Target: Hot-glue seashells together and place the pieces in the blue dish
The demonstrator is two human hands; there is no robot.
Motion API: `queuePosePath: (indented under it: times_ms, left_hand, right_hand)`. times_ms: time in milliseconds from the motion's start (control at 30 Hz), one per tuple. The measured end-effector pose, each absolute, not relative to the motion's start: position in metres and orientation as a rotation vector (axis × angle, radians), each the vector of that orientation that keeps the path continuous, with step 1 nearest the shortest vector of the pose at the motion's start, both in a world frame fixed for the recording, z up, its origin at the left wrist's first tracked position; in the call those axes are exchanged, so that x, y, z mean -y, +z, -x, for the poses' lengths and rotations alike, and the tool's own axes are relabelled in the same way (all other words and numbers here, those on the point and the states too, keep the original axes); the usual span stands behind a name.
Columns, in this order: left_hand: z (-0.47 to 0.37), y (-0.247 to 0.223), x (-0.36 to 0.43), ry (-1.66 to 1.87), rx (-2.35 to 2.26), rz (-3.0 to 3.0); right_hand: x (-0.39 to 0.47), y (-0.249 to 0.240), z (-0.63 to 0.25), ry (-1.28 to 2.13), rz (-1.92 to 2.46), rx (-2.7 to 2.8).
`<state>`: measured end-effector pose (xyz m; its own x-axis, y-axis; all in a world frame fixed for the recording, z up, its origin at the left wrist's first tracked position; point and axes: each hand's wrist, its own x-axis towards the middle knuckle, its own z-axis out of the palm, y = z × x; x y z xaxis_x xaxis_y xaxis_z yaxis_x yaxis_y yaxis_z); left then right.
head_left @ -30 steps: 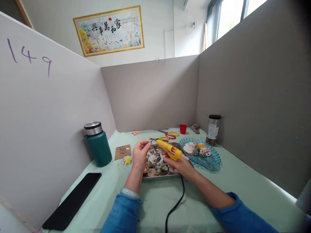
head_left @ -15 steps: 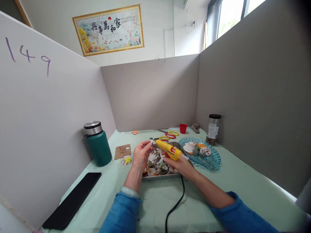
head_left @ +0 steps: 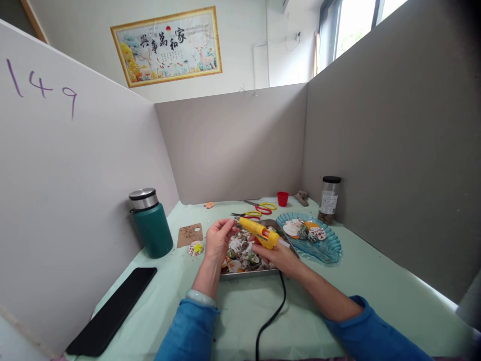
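My right hand (head_left: 276, 254) is wrapped round a yellow hot glue gun (head_left: 259, 231), its nozzle pointing left toward my other hand's fingertips. My left hand (head_left: 219, 239) is closed in a pinch at the nozzle; whatever sits between thumb and finger is too small to make out. Below both hands lies a metal tray (head_left: 250, 274) heaped with seashells (head_left: 244, 253). A black cord (head_left: 276, 311) runs from under the tray's near side toward me. To the left of the tray rests a shell with a yellow star shape (head_left: 196, 248).
A blue shell-shaped plate (head_left: 328, 250) holds several shells at right. Behind the tray lie scissors (head_left: 263, 206) and a red cup (head_left: 282, 199). A jar (head_left: 329, 200), green flask (head_left: 152, 225), brown card (head_left: 190, 235) and black flat object (head_left: 112, 311) stand or lie around; grey partitions (head_left: 233, 145) enclose the table.
The glue gun's nozzle has shifted slightly left, closer to my left fingertips. The small pale bit seen there before is now mostly hidden. Everything else stays put.
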<state>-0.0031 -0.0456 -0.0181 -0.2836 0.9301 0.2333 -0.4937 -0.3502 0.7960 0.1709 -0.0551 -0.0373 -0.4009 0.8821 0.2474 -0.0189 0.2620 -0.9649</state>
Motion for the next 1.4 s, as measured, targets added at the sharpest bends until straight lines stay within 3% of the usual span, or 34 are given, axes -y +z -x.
queuePosePath:
  times_ms: [1400]
  left_hand:
    - [0.0054,-0.0198,0.0444,1.852,-0.753,-0.914]
  right_hand:
    - [0.0547,-0.0369,-0.1719,1.269,0.772,1.649]
